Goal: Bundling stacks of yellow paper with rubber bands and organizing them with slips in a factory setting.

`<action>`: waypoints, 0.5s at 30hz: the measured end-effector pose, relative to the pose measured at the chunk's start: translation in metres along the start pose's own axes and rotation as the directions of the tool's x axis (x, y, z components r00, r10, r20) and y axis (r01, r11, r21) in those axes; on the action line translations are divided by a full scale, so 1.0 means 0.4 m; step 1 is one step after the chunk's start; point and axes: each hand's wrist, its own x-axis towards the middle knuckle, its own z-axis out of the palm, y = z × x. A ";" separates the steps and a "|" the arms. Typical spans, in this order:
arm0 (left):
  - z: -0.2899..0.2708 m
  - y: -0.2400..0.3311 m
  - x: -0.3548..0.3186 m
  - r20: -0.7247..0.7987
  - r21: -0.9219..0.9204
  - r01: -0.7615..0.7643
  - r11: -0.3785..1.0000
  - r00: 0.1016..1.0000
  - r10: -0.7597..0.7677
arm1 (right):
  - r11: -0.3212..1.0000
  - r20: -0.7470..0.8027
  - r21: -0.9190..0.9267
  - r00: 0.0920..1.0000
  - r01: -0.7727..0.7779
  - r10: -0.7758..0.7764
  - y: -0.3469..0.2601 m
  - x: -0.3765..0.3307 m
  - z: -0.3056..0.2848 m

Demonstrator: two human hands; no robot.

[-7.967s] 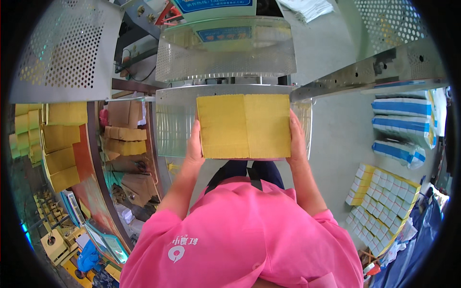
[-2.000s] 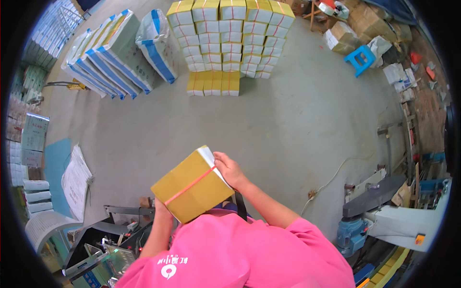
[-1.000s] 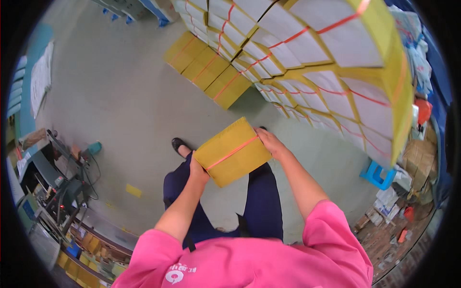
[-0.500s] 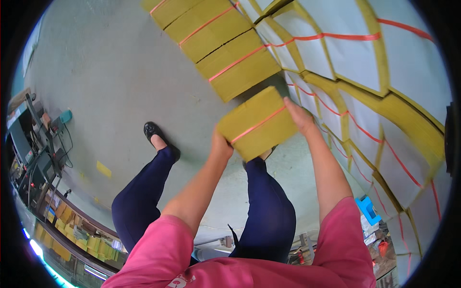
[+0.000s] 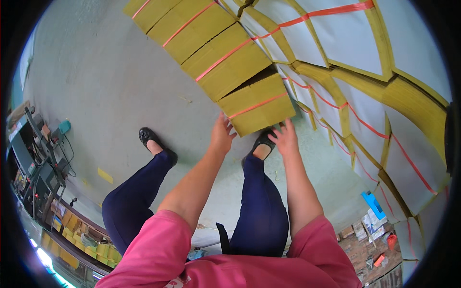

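Both arms stretched forward and down, nearly parallel. Left hand (image 5: 222, 136) open, fingers spread, pointing ahead. Right hand (image 5: 285, 139) open too, fingers splayed, palm down.

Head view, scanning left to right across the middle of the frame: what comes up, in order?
Machine with cables → black shoe on the grey floor → left hand → yellow strapped bundle it touches → right hand → tall stack of strapped bundles.
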 end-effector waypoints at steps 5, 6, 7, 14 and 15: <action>0.007 0.024 0.002 0.154 -0.083 0.007 0.997 0.988 0.006 | 0.995 0.335 0.032 0.937 0.093 -0.099 -0.031 0.041 0.090; 0.014 0.033 -0.001 0.161 -0.088 0.005 0.996 0.987 0.010 | 0.989 0.344 -0.009 0.929 0.148 -0.136 -0.042 0.039 0.105; 0.024 0.044 -0.007 0.164 -0.078 0.003 0.997 0.986 0.010 | 0.987 0.346 -0.013 0.927 0.160 -0.146 -0.055 0.037 0.115; -0.111 0.132 -0.080 0.056 0.557 -0.220 0.801 0.972 0.228 | 0.847 0.292 -0.460 0.946 0.267 -0.140 0.053 -0.248 0.067; -0.227 0.178 -0.085 0.029 0.663 -0.267 0.699 0.943 0.332 | 0.862 0.396 -0.438 0.915 0.256 -0.071 0.096 -0.362 0.079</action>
